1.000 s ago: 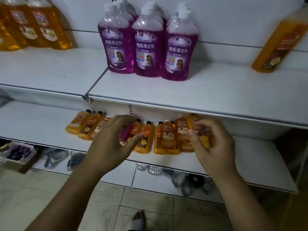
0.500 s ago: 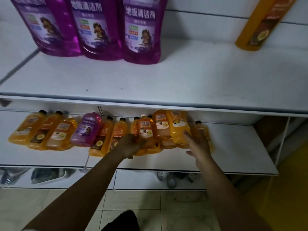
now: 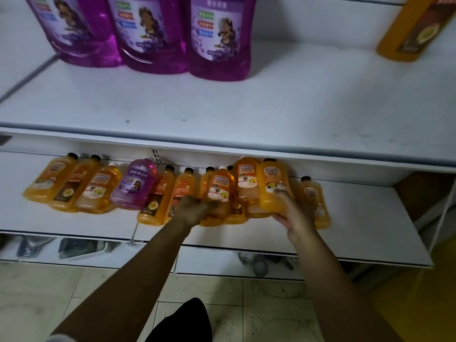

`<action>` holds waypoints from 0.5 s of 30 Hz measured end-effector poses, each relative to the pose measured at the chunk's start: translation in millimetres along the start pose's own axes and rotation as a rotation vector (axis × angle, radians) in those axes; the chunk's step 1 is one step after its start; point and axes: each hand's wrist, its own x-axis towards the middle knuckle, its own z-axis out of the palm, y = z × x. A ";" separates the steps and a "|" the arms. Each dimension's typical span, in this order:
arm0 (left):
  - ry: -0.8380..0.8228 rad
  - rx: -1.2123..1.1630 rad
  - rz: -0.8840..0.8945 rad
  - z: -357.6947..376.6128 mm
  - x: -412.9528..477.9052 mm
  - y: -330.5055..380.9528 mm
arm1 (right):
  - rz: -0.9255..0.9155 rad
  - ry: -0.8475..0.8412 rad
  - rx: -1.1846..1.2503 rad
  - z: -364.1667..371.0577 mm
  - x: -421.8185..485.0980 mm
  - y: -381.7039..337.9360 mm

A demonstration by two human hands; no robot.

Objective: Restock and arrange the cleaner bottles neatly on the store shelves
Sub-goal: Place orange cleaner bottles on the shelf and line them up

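change: a second ago both hands hung in front of the lower row holding nothing. now each has closed on a bottle in the middle of the frame, and the view has dropped closer to the lower shelf [image 3: 357,230].
meaning: the crowded middle cluster looks about to be sorted. nothing has been reset in line yet, so the tidying is at an early stage.
left hand [image 3: 195,209]: fingers curled round the lower body of a white-capped orange bottle [image 3: 218,191].
right hand [image 3: 293,213]: grips the bottom end of a deeper orange bottle [image 3: 271,186], thumb across its front. the other fingers are hidden behind it.
held bottles: both sit at centre frame in front of the row, touching the bottles packed behind them. whether they are lifted off the shelf cannot be told.
lower shelf holds: a ragged row of orange bottles from the left edge to centre, with a small purple bottle [image 3: 134,185] wedged among them left of centre. a lone orange bottle [image 3: 313,201] is just beside the right hand.
upper shelf [image 3: 271,107] holds: three big purple bottles [image 3: 219,38] side by side at upper left. an orange bottle [image 3: 414,28] stands well apart at upper right.
bottom level: dim items [image 3: 81,245], too dark to name.
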 end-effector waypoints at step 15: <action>-0.364 -0.776 -0.103 -83.2 -202.8 -33.2 | 0.281 -0.789 0.137 -16.5 -162.1 -0.5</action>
